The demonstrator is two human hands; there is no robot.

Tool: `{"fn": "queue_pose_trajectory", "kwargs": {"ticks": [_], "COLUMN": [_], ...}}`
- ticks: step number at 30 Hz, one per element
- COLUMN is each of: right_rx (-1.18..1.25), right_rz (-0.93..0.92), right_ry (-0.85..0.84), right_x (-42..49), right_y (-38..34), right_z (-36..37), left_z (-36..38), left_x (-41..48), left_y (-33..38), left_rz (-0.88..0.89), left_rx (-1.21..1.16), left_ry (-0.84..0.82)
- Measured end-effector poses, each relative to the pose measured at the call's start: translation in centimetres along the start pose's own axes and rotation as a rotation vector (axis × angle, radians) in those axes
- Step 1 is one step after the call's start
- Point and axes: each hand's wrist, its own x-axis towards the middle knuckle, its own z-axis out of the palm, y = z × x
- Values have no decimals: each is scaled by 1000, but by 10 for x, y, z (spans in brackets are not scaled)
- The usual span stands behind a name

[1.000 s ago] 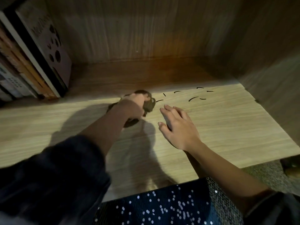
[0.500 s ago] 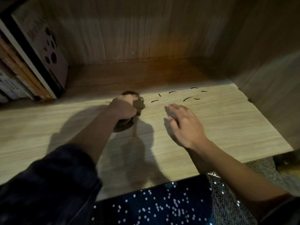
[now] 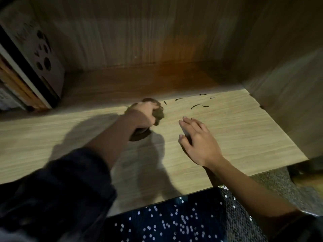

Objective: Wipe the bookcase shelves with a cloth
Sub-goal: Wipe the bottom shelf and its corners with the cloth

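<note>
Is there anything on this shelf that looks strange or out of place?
Yes. Several short dark curved marks lie scattered on the shelf, right of the cloth; whether ink or debris is unclear. The books lean.

The only camera sits on my head; it looks forward and down, close into the shelf (image 3: 227, 130) before me.

Looking like home living space, seen from inside wooden bookcase. Wood-grain shelf (image 3: 227, 137) taking up most of view, back panel (image 3: 139, 32) and side wall (image 3: 288, 84) closing it in. Books (image 3: 26, 72) leaning at shelf's far left corner. Speckled carpet (image 3: 272, 182) showing below shelf's front edge, right side.
</note>
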Motion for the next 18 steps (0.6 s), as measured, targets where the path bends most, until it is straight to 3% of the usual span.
{"fn": "queue_pose_trajectory", "kwargs": {"ticks": [4, 9, 15, 18], "right_rx": [19, -17, -8, 9], "right_rz": [5, 1, -3, 1], "right_ry": [-12, -4, 0, 0], "right_x": [-1, 0, 0, 1], "right_y": [1, -1, 2, 1], "right_z": [-1, 0, 0, 0], "left_z": [15, -16, 15, 0], "left_x": [-10, -6, -20, -20], "left_y": [13, -12, 26, -1], "left_rz": [113, -96, 87, -42], "left_rx": [25, 54, 130, 0], "left_ry": [-61, -57, -67, -34]}}
